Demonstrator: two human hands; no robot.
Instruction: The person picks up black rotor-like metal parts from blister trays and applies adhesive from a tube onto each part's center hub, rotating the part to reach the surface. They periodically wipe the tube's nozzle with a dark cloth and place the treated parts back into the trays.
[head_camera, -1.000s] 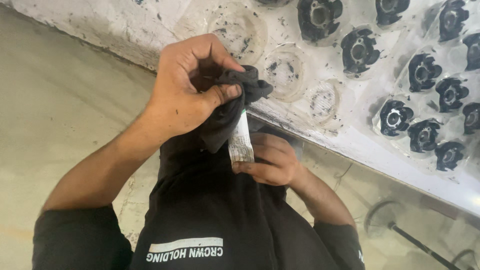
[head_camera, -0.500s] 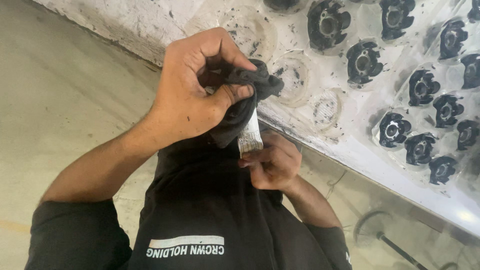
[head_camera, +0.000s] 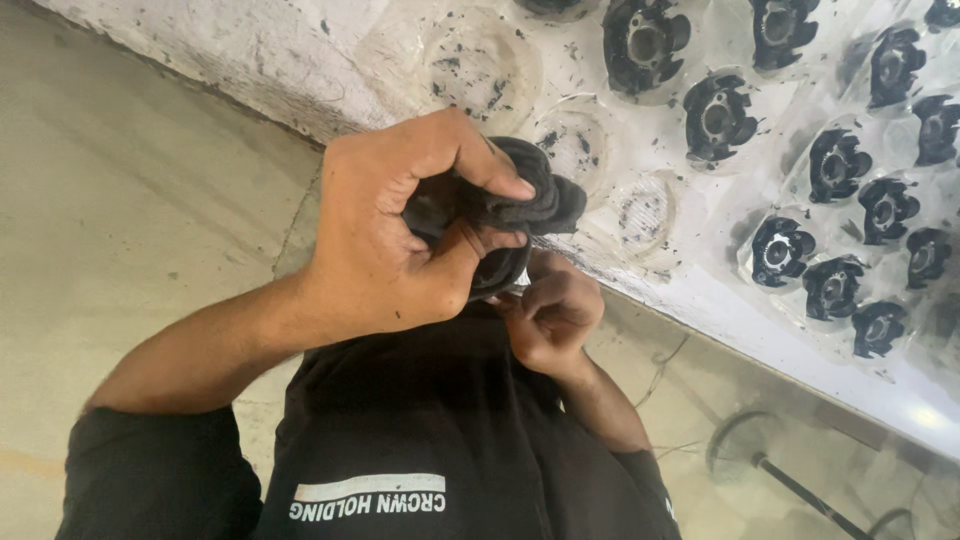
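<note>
The round black rubber part (head_camera: 520, 215), soft-looking with a ribbed rim, is up in the air, close to the camera and above the person's dark shirt (head_camera: 420, 420). The left hand (head_camera: 400, 240) is wrapped tight around it, with the thumb pressed across the top and the fingers curled under. The right hand (head_camera: 550, 315) sits just below and touching it, closed up small, pinching at the bottom edge of the part; what it pinches is hidden, so I cannot tell if there is a tool or a loose bit in there. It looks like the cleaning or trimming step, where the edge of one part gets picked at while the other hand keeps it from moving. For the next move, the left hand would need to keep a firm hold and turn the part a little, so the right hand can get to a new bit of the edge. Behind the hands is a clear plastic tray with round cups (head_camera: 640, 210) lying on the white counter (head_camera: 250, 50). Some cups near the hands have only black crumbs in them, and many further away each hold a black rubber part (head_camera: 715, 118). The pale floor (head_camera: 120, 220) is on the left
</note>
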